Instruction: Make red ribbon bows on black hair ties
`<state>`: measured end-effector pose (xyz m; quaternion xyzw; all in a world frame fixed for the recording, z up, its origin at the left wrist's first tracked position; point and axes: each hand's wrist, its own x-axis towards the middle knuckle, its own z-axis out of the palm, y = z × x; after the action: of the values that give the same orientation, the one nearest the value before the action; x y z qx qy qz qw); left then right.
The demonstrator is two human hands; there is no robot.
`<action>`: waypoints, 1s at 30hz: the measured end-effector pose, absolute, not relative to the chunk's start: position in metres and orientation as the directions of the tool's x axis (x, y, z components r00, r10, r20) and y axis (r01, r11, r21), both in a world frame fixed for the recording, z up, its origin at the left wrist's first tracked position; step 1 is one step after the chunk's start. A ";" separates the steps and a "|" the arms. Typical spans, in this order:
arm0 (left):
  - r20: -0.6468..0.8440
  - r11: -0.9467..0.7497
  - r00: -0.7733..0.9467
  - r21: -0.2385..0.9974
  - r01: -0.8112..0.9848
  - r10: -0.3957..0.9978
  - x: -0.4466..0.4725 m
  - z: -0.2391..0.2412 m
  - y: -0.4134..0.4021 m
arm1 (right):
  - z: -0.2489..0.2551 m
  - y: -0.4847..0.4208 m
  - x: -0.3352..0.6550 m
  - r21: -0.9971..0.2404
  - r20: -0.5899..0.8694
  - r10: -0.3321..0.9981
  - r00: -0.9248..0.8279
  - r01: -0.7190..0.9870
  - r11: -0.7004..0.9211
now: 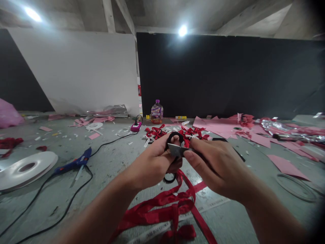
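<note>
Left hand (153, 166) curls round a black-looped tool (181, 138) at the dial's centre; close beside it, the right hand (218, 164) pinches a flat grey piece (175, 149) between thumb and finger. Red ribbon (152, 216) lies at six o'clock, ribbon bows (157, 131) at twelve, a blue glue gun (76, 163) at nine.

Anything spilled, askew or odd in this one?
Mostly mess: red ribbon lies in loose loops across the printed white ribbon in the foreground, and pink paper scraps litter both sides. The glue gun lies right by the white spool, awkward if hot. The bottle is upright; no spill shows.
</note>
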<state>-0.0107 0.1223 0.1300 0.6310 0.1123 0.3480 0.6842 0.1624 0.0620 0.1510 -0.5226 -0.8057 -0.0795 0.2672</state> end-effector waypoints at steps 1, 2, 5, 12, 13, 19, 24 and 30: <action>0.294 -0.074 0.719 0.944 -0.321 0.630 -0.010 0.130 0.121 | 0.151 0.062 0.162 -0.156 0.512 0.802 -0.308 0.884 0.440; 0.300 -0.108 0.707 0.947 -0.304 0.641 -0.010 0.130 0.120 | 0.151 0.062 0.162 -0.160 0.511 0.804 -0.304 0.885 0.436; 0.318 -0.201 0.684 0.948 -0.249 0.656 -0.010 0.130 0.119 | 0.151 0.064 0.164 -0.168 0.509 0.812 -0.285 0.892 0.419; 0.291 -0.125 0.707 0.952 -0.278 0.644 -0.011 0.130 0.120 | 0.150 0.065 0.164 -0.128 0.525 0.802 -0.287 0.904 0.407; 0.284 -0.085 0.719 0.950 -0.300 0.635 -0.011 0.129 0.121 | 0.150 0.065 0.164 -0.119 0.530 0.797 -0.289 0.905 0.408; 0.179 0.234 0.765 0.887 -0.397 0.619 -0.008 0.125 0.123 | 0.150 0.066 0.166 -0.099 0.539 0.793 -0.284 0.914 0.395; 0.097 0.308 0.783 0.884 -0.351 0.614 -0.008 0.131 0.120 | 0.149 0.066 0.167 -0.096 0.542 0.788 -0.291 0.911 0.402; 0.094 0.308 0.776 0.883 -0.354 0.624 -0.009 0.131 0.121 | 0.149 0.065 0.164 -0.100 0.539 0.788 -0.297 0.907 0.410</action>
<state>-0.0088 0.1211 0.1314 0.5020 0.1343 0.3068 0.7974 0.1644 0.0655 0.1487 -0.5315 -0.7974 -0.1125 0.2628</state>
